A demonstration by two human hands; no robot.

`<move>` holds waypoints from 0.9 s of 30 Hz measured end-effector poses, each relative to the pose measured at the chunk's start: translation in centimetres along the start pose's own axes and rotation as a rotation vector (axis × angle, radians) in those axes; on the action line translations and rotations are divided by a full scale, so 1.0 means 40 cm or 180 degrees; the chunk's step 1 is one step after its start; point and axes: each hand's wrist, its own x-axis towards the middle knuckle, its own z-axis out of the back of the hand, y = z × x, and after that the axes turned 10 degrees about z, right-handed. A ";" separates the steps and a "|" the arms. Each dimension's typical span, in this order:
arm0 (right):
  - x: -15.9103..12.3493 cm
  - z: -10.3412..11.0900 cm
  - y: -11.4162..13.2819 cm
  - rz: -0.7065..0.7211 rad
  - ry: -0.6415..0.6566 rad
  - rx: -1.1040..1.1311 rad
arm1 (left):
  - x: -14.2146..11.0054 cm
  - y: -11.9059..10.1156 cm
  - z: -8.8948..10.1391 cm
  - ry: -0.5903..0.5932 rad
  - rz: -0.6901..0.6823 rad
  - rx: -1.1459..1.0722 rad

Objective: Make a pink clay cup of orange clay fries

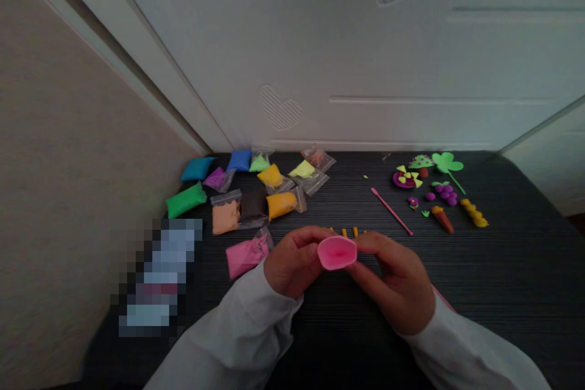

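Observation:
Between my two hands is a small pink clay cup (337,253), its hollow opening facing up towards me. My left hand (295,259) pinches its left wall between thumb and fingers. On the opposite side, the thumb and fingers of my right hand (395,277) grip the right wall. Just beyond the cup lie several short yellow clay sticks (350,232), partly hidden behind it and my fingers. A pink modelling tool (392,211) rests on the table past my right hand. Part of another thin pink piece (442,297) shows beside my right wrist.
Bags of coloured clay, among them a pink bag (244,256), a green bag (186,201) and a black bag (253,206), lie at the left. Finished clay pieces, such as a clover (446,163) and grapes (446,194), sit at the right. A blurred-out flat object (159,277) is near the left edge.

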 end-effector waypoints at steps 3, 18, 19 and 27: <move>0.001 0.002 0.000 0.0076 0.0049 -0.0106 | 0.002 -0.005 -0.006 -0.0071 -0.0185 0.0237; -0.001 -0.001 -0.022 -0.0098 -0.0023 -0.0052 | -0.020 -0.038 0.020 -0.0363 -0.1919 0.3479; -0.002 -0.003 -0.025 -0.0132 -0.0063 -0.0099 | -0.021 -0.038 0.020 -0.0432 -0.1961 0.3651; -0.014 -0.005 -0.027 0.0866 -0.0443 -0.1409 | -0.013 -0.032 0.016 -0.0831 -0.2520 0.4689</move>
